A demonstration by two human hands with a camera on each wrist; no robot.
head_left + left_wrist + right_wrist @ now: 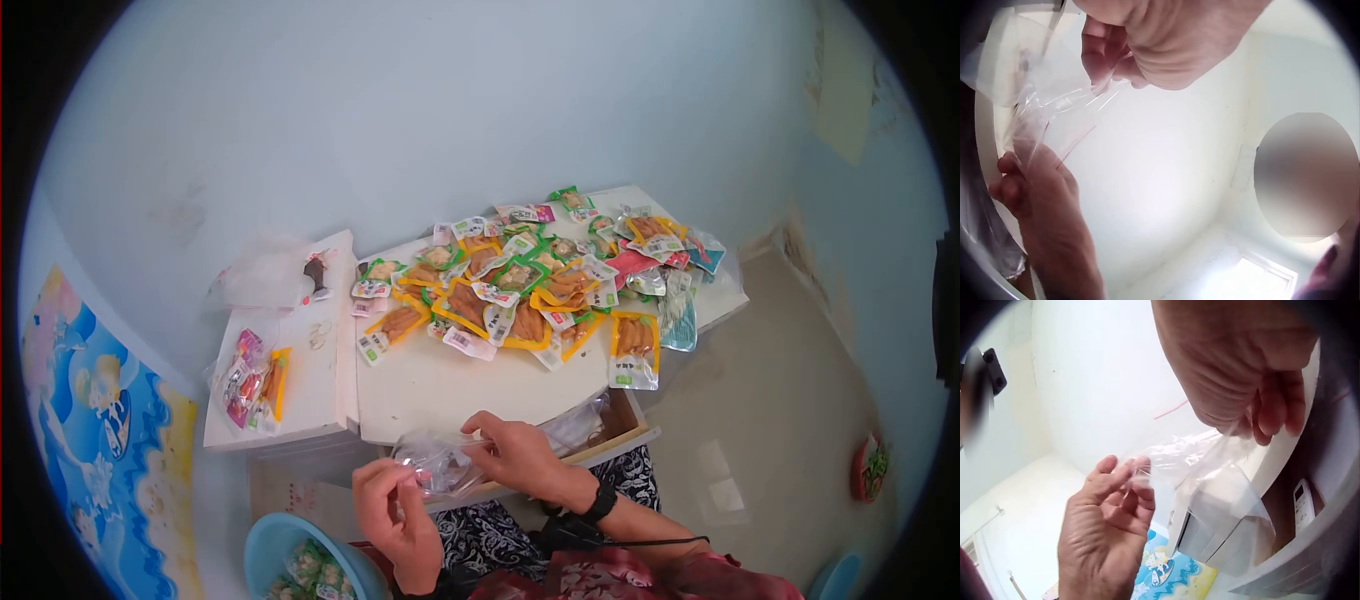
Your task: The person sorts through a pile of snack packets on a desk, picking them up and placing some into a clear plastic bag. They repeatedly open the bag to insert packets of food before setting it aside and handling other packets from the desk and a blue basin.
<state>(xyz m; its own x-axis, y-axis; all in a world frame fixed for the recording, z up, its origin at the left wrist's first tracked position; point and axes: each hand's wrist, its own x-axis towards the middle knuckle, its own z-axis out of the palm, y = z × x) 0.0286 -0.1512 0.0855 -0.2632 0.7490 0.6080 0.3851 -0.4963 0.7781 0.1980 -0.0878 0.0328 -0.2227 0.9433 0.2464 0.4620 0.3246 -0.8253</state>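
Observation:
A clear plastic bag (440,463) is stretched between both hands at the near edge of the white table (450,385). My left hand (392,500) pinches its left edge with fingertips; the same bag (1197,456) shows crumpled in the right wrist view. My right hand (510,455) grips the bag's right side from above, fingers curled over the film (1060,100). A heap of yellow and green snack packets (520,285) lies on the table beyond the hands.
A lower white box (300,370) to the left carries a small bag of packets (250,385) and a clear bag (265,275). A blue bowl (275,545) with packets sits at my lower left. A cardboard box (610,425) stands under the table edge.

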